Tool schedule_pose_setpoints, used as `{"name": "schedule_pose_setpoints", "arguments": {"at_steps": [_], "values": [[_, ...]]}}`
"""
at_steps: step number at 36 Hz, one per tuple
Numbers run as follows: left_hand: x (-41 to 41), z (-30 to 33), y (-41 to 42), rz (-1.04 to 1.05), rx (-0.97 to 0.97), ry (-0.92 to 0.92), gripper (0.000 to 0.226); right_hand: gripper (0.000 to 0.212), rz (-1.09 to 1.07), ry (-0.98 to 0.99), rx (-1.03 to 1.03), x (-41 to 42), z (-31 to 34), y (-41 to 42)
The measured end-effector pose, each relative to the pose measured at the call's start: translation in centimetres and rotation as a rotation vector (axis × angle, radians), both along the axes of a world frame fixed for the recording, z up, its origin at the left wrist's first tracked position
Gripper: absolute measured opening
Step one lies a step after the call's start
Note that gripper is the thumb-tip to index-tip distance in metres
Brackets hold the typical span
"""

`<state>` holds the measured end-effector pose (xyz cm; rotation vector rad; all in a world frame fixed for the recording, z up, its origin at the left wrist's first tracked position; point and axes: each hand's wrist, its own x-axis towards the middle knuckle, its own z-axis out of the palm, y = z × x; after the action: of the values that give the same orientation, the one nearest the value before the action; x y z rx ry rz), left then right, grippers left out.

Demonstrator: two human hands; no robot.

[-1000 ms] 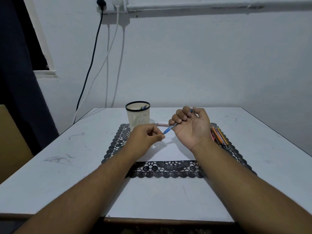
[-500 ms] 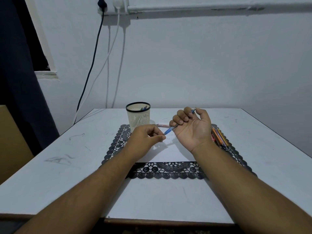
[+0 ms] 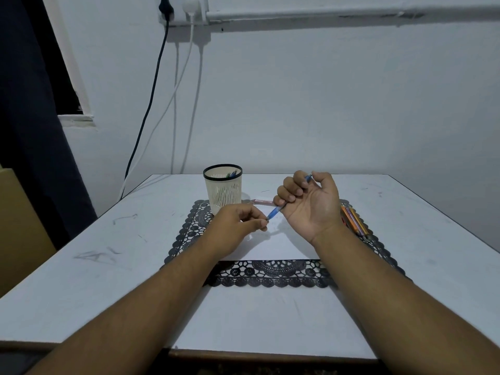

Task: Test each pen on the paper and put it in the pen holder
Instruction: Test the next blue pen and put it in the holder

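Compared with one second earlier, little is changing: the right hand (image 3: 311,204) is still holding the blue pen (image 3: 274,212) palm up, and the left hand (image 3: 238,226) is still pinching at the pen's lower tip. The pen's upper end is now showing slightly more past the right thumb. Both hands are staying above the paper (image 3: 281,244).

No brand, label or writing is legible on any item.

The right fingers are curling round the pen barrel; the left thumb and forefinger are closing together at the tip, though whether they are gripping a cap cannot be told.

The holder (image 3: 223,189) is standing at the mat's (image 3: 270,274) far left corner, with pens inside. A pink pen (image 3: 261,202) is lying beyond the paper. More pens (image 3: 354,220) are lying right of the right wrist, partly hidden by it. Cables (image 3: 151,104) are hanging down the wall behind the table (image 3: 81,266).
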<state>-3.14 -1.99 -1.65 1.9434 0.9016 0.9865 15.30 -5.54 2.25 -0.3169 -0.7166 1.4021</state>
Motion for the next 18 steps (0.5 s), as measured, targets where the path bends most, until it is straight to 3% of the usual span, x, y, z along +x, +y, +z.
{"name": "schedule_pose_setpoints", "arguments": {"at_steps": [5, 18], "values": [[0.11, -0.14, 0.03, -0.046, -0.019, 0.022, 0.012, 0.025, 0.001, -0.144, 0.038, -0.53, 0.4, -0.34], [0.16, -0.38, 0.04, -0.129, -0.033, 0.093, 0.015, 0.024, 0.013, -0.187, 0.026, -0.33, 0.45, -0.54]]}}
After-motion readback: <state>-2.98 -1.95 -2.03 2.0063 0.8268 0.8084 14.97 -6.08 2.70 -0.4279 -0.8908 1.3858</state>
